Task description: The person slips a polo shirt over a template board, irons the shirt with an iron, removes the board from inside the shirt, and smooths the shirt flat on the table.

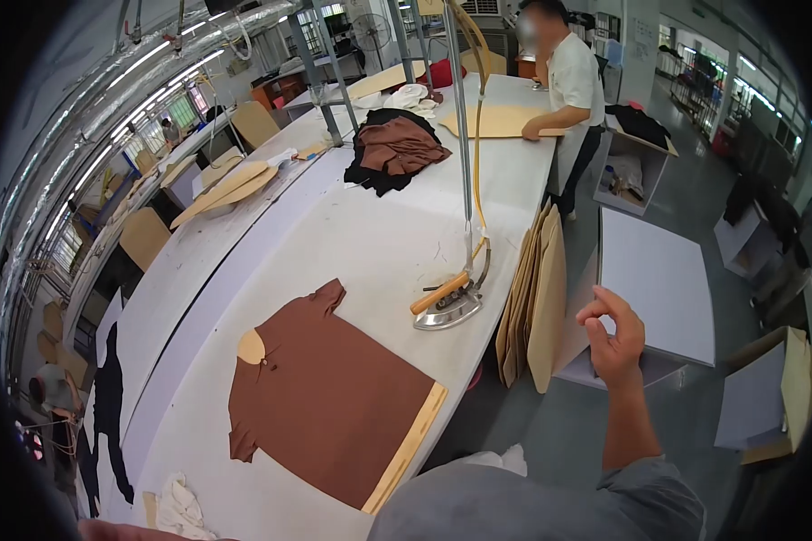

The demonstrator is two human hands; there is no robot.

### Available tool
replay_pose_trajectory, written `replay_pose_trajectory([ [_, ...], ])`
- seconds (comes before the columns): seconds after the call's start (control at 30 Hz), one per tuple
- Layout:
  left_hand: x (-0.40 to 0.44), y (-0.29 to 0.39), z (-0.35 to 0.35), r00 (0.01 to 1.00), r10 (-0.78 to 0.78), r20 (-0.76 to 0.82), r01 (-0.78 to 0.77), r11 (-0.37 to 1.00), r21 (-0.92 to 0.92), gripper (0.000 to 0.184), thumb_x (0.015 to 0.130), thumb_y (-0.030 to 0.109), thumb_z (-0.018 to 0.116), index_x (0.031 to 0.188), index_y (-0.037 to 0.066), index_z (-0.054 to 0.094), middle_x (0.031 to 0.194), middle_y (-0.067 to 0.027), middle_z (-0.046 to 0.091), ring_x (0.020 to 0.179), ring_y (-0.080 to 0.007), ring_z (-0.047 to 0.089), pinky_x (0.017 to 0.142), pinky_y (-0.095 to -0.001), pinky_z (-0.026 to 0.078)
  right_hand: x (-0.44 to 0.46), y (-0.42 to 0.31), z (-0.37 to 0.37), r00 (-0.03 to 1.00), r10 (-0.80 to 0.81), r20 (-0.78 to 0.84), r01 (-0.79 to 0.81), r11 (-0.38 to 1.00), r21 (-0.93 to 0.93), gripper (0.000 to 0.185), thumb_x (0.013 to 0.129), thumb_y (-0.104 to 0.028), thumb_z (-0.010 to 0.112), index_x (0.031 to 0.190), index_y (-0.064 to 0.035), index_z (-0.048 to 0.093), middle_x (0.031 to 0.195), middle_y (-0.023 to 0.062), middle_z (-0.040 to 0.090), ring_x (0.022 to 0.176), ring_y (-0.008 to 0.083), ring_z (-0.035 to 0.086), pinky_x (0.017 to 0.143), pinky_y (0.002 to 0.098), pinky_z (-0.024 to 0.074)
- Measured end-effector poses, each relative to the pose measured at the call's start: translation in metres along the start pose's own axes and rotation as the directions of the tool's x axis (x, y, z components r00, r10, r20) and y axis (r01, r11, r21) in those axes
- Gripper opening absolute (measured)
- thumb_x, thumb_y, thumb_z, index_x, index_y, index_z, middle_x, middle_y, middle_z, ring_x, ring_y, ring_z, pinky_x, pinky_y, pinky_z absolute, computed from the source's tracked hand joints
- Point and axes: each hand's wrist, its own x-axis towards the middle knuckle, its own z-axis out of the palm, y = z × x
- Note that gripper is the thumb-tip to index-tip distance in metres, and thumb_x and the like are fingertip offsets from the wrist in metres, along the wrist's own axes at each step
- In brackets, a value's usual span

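A brown short-sleeved shirt (334, 392) lies flat on the white table (280, 248), stretched over a pale board (406, 451) that shows at the hem and the neck. Beyond its right side a steam iron (447, 305) with a wooden handle rests on the table, joined to a yellow hose. My right hand (615, 335) is raised to the right of the table, fingers curled with thumb and forefinger close together; nothing shows between them. Only a sliver of my left hand (122, 532) appears at the bottom left edge, its fingers hidden, near a white cloth (180, 509).
Brown and black garments (397, 149) lie piled farther up the table. Several boards (532, 298) lean against its right side. A co-worker (573, 86) stands at the far right with a hand on a board (492, 122). A white-topped box (656, 279) stands beyond my right hand.
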Motion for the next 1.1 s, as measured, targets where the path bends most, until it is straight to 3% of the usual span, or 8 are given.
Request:
replay_pose_trajectory([
  [0.1,-0.066,-0.011,-0.018,0.944,-0.317,0.091,0.326,0.94,-0.1,0.051,0.106,0.051,0.048,0.143,0.016,0.055,0.127,-0.0098,0.063,0.115,-0.0251,0.057,0.101,-0.0429,0.042,-0.018,0.008,0.023,0.992,0.122,0.04,-0.125,0.988,0.096,0.038,0.096,-0.001,0.061,0.133,0.0022,0.058,0.081,0.0089,0.068,0.07,0.0169,0.06,0.071,0.0277,0.0509],
  [0.2,-0.09,-0.006,0.038,0.639,-0.757,0.134,0.761,0.597,-0.256,0.029,0.11,0.032,0.049,0.113,0.011,0.068,0.105,-0.0129,0.066,0.102,-0.0278,0.06,0.099,-0.0443,0.044,-0.018,-0.02,0.081,0.682,0.661,0.312,-0.692,0.446,0.568,0.045,0.1,-0.006,0.061,0.143,0.004,0.051,0.077,0.0093,0.065,0.066,0.0141,0.06,0.066,0.0243,0.0518],
  [0.33,-0.084,-0.004,0.109,0.386,-0.706,0.594,0.875,0.076,-0.479,0.036,0.106,0.032,0.059,0.112,-0.001,0.072,0.118,-0.0202,0.066,0.114,-0.0341,0.061,0.101,-0.0455,0.049,0.067,-0.028,0.167,0.646,0.453,0.615,-0.763,0.36,0.536,0.058,0.101,-0.012,0.059,0.154,0.0034,0.04,0.078,0.0094,0.064,0.064,0.0134,0.056,0.063,0.0244,0.0497],
  [0.43,-0.063,0.002,0.146,0.528,-0.499,0.687,0.694,-0.213,-0.688,0.057,0.102,0.048,0.062,0.125,-0.004,0.071,0.142,-0.0278,0.058,0.136,-0.0386,0.052,0.117,-0.052,0.038,0.102,0.02,0.243,0.642,0.699,0.314,-0.754,0.501,0.425,0.054,0.103,-0.021,0.056,0.151,0.002,0.045,0.087,0.0043,0.061,0.068,0.0111,0.051,0.062,0.0225,0.0456],
  [0.77,-0.093,-0.003,0.086,0.694,-0.56,0.453,0.532,-0.024,-0.846,0.027,0.107,0.026,0.056,0.103,0.006,0.074,0.117,-0.0191,0.074,0.138,-0.0438,0.052,0.125,-0.0549,0.026,-0.143,-0.057,0.252,0.35,0.36,0.865,-0.872,0.463,0.16,0.044,0.101,-0.012,0.062,0.142,0.0004,0.054,0.083,0.0037,0.062,0.071,0.0109,0.057,0.065,0.0237,0.0468],
  [0.83,-0.106,-0.002,0.043,0.423,-0.76,0.494,0.806,0.067,-0.587,0.024,0.103,0.02,0.063,0.085,0.009,0.075,0.091,-0.0156,0.078,0.129,-0.0429,0.061,0.122,-0.0513,0.031,-0.179,-0.056,0.25,0.273,0.376,0.886,-0.886,0.456,0.08,0.046,0.101,-0.014,0.062,0.143,0.0004,0.053,0.086,0.0047,0.063,0.073,0.0132,0.059,0.069,0.0252,0.0486],
  [1.0,-0.294,0.008,-0.11,-0.094,-0.972,0.215,0.954,-0.149,-0.259,0.063,0.098,0.031,0.068,0.15,0.001,0.048,0.15,-0.0197,0.053,0.136,-0.0287,0.055,0.116,-0.0424,0.039,-0.221,-0.071,0.234,0.229,0.537,0.812,-0.797,0.582,-0.16,0.051,0.098,-0.018,0.064,0.144,0.0003,0.052,0.11,0.0096,0.062,0.082,0.0173,0.061,0.078,0.0301,0.0509],
  [1.1,-0.438,0.071,-0.229,-0.487,-0.78,-0.393,0.351,-0.587,0.73,0.105,0.083,0.044,0.082,0.158,-0.004,0.027,0.158,-0.0283,0.037,0.146,-0.044,0.037,0.116,-0.0466,0.04,-0.244,-0.084,0.231,0.282,0.633,0.721,-0.756,0.609,-0.239,0.053,0.095,-0.012,0.066,0.144,0.0001,0.052,0.115,0.0127,0.06,0.087,0.0186,0.061,0.079,0.0301,0.0528],
])
